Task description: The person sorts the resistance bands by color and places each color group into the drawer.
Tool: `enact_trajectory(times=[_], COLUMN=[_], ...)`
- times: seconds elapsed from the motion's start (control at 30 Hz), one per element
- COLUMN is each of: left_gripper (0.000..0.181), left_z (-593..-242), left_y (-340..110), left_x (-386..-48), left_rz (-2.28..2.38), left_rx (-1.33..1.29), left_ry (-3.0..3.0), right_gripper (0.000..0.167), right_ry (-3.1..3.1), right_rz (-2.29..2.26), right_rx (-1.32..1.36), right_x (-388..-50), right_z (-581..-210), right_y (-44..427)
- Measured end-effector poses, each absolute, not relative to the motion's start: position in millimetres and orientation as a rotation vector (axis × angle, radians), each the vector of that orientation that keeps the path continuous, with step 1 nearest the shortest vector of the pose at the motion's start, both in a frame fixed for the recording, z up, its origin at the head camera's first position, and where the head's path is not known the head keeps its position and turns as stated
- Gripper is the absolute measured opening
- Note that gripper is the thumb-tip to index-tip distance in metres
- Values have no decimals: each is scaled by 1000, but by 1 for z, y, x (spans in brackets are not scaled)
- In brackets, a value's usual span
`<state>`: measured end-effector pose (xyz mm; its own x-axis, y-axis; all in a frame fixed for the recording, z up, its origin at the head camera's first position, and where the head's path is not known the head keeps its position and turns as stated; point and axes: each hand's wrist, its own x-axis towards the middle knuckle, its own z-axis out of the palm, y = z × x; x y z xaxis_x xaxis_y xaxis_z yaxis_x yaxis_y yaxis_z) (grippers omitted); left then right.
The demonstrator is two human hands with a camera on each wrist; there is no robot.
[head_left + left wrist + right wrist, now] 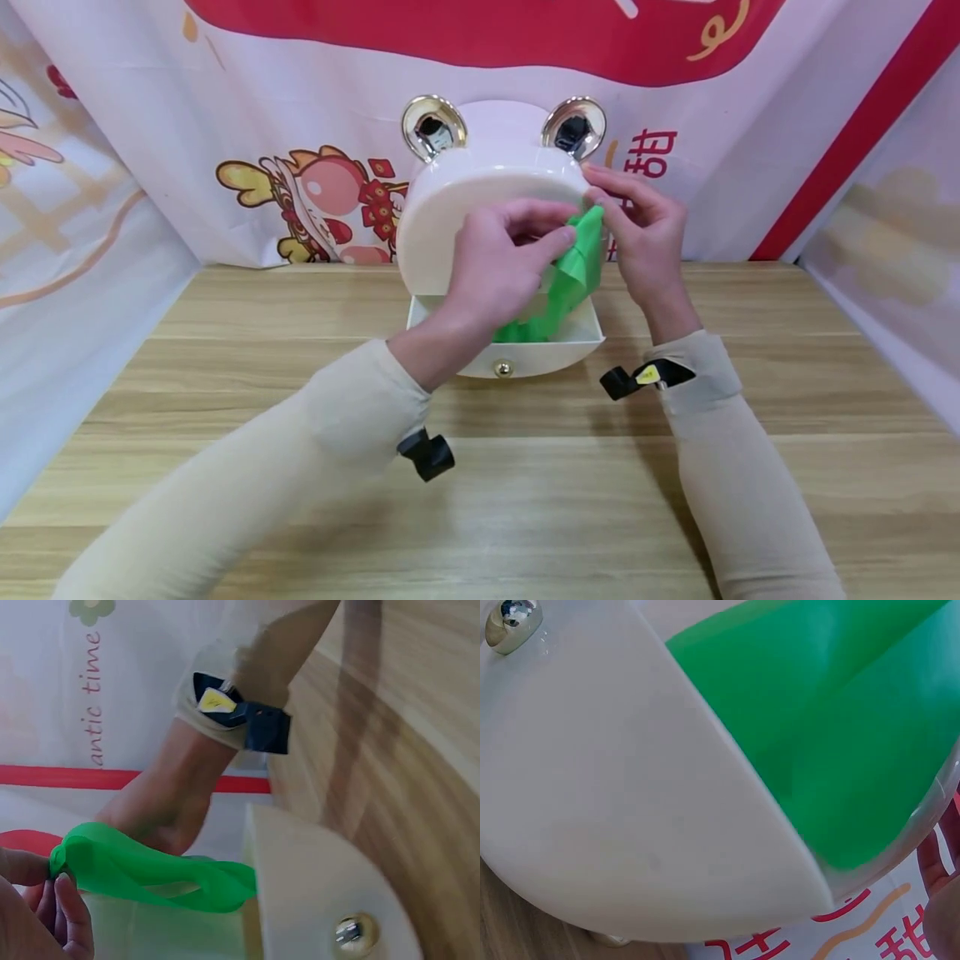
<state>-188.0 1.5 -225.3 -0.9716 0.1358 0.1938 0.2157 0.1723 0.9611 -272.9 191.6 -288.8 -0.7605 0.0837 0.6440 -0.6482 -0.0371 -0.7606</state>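
A thin, translucent green ribbon rises in a fold from the pulled-out white drawer. My left hand pinches its bunched upper end between thumb and fingers, plain in the left wrist view at the left edge. On the other side my right hand has thumb and forefinger at the ribbon's top corner, beside the white rounded box; its grip is partly hidden. Close up in the right wrist view, the green ribbon lies behind the white drawer front.
Two gold-rimmed round ears stick up from the box. A gold knob sits on the drawer front. The wood-grain table runs to a printed cloth backdrop behind and cloth at both sides.
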Motion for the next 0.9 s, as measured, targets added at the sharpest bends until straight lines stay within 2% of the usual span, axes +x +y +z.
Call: enact_trajectory(times=[0.3, 0.9], left_gripper=[18, 15], left_z=[-258, -293], left_y=[3, -43], left_x=[-188, -193], left_rz=[-1874, -1468], left_rx=[-302, -307], left_ry=[-2438, -2651], right_gripper=[27, 26], right_ry=[-1758, -1742], right_rz=[1834, 1868], right_rx=[566, 523], right_x=[-271, -272], right_z=[-289, -288], right_y=[192, 191])
